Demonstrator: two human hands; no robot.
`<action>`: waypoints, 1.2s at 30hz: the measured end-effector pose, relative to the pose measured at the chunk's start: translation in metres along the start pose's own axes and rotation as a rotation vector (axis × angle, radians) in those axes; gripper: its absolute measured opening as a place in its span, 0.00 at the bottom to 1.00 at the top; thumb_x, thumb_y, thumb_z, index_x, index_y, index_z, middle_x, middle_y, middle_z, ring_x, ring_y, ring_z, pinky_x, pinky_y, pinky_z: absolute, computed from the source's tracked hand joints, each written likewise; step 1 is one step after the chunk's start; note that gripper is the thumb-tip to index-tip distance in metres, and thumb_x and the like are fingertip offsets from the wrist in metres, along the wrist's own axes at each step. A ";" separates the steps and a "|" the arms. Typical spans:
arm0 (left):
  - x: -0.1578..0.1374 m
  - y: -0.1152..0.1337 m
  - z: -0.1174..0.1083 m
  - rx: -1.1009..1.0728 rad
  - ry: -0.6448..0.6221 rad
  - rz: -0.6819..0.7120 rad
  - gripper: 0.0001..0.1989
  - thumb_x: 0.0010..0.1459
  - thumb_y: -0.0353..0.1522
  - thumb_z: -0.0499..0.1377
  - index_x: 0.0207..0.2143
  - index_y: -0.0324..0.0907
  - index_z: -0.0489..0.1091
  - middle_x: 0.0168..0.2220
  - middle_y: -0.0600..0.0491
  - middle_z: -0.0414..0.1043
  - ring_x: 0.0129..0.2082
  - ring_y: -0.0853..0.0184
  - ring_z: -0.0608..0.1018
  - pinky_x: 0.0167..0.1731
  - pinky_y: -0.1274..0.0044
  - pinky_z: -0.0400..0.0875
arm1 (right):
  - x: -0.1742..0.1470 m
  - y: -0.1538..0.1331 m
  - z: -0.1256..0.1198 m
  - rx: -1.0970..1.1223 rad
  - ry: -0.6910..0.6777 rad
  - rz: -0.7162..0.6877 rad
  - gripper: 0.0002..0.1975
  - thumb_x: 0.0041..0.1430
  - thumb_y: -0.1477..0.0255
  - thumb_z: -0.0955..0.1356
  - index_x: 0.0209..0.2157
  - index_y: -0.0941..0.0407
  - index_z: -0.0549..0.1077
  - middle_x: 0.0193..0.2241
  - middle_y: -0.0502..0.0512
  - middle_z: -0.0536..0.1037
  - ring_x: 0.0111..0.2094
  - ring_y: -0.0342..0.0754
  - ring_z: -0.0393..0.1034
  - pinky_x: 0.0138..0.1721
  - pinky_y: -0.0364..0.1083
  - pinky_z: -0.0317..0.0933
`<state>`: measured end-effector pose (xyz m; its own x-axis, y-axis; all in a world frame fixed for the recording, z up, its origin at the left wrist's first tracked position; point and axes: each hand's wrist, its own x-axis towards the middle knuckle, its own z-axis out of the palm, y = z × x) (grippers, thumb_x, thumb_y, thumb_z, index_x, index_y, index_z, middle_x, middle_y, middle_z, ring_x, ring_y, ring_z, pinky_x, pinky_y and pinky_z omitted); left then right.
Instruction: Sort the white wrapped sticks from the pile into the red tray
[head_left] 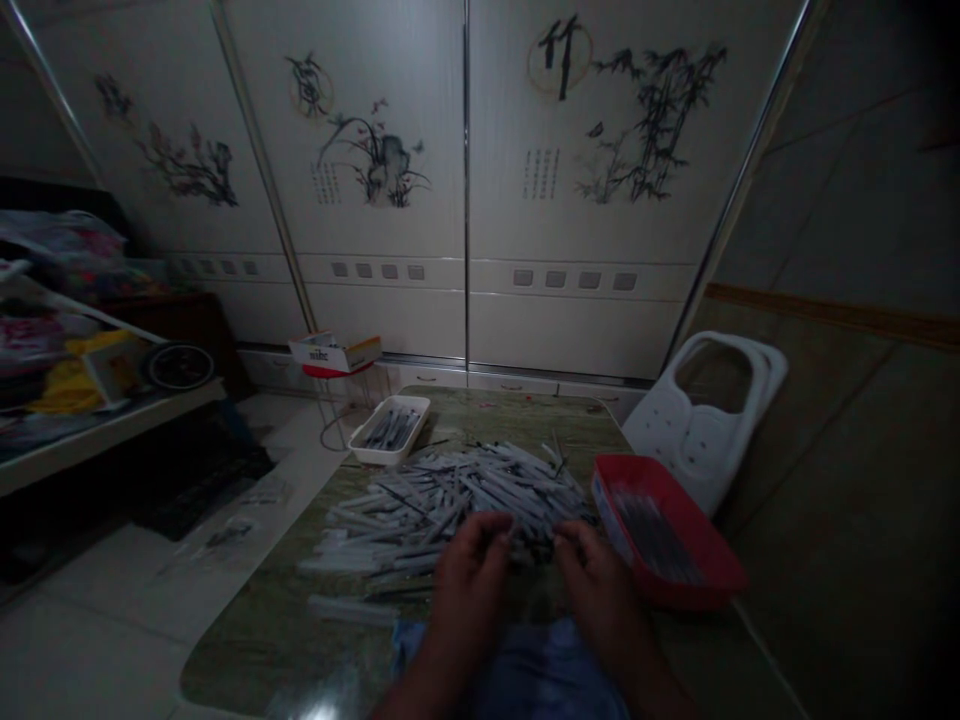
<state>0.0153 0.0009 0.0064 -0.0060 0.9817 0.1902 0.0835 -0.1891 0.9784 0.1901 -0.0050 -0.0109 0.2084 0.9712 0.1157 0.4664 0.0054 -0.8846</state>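
A large heap of slim pale and dark pen-like sticks (457, 490) covers the middle of the table. At its near edge, my left hand (474, 570) is closed, thumb against the bent fingers. A short gap to the right, my right hand (592, 570) is also closed in a pinch. Whatever lies between the fingertips of either hand is too dark and small to name. Just right of my right hand stands a red basket (716, 545), holding a bundle of thin sticks (656, 535). Blue cloth (525, 670) lies beneath my wrists.
A white tray (360, 452) with more thin sticks sits at the far left of the green marbled table (262, 640). Behind it, an open box (322, 357) rests on a red stool (339, 371). A folded white chair (697, 420) leans at the right wall.
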 end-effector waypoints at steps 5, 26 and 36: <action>0.026 -0.012 -0.054 -0.039 0.292 -0.025 0.17 0.59 0.42 0.61 0.45 0.40 0.73 0.44 0.47 0.79 0.48 0.59 0.78 0.51 0.68 0.67 | 0.009 -0.001 -0.002 -0.088 -0.086 0.044 0.15 0.63 0.63 0.60 0.42 0.51 0.75 0.34 0.54 0.81 0.32 0.52 0.76 0.22 0.43 0.63; 0.032 -0.014 -0.118 0.004 0.408 -0.164 0.21 0.55 0.45 0.64 0.46 0.42 0.73 0.42 0.48 0.79 0.42 0.59 0.78 0.43 0.70 0.68 | 0.012 -0.001 0.027 -0.572 -0.284 -0.101 0.06 0.63 0.69 0.66 0.39 0.51 0.76 0.38 0.52 0.80 0.39 0.49 0.74 0.37 0.45 0.56; 0.033 -0.028 -0.120 0.351 0.128 -0.098 0.16 0.58 0.42 0.60 0.43 0.42 0.74 0.41 0.48 0.80 0.42 0.58 0.79 0.43 0.69 0.71 | 0.015 -0.002 0.008 -0.599 -0.249 -0.124 0.07 0.62 0.68 0.66 0.38 0.52 0.76 0.39 0.54 0.74 0.38 0.48 0.72 0.39 0.45 0.58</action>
<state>-0.1064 0.0359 -0.0046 -0.1535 0.9799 0.1276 0.4119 -0.0539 0.9096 0.1851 0.0119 -0.0108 -0.0494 0.9983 0.0294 0.8869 0.0574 -0.4584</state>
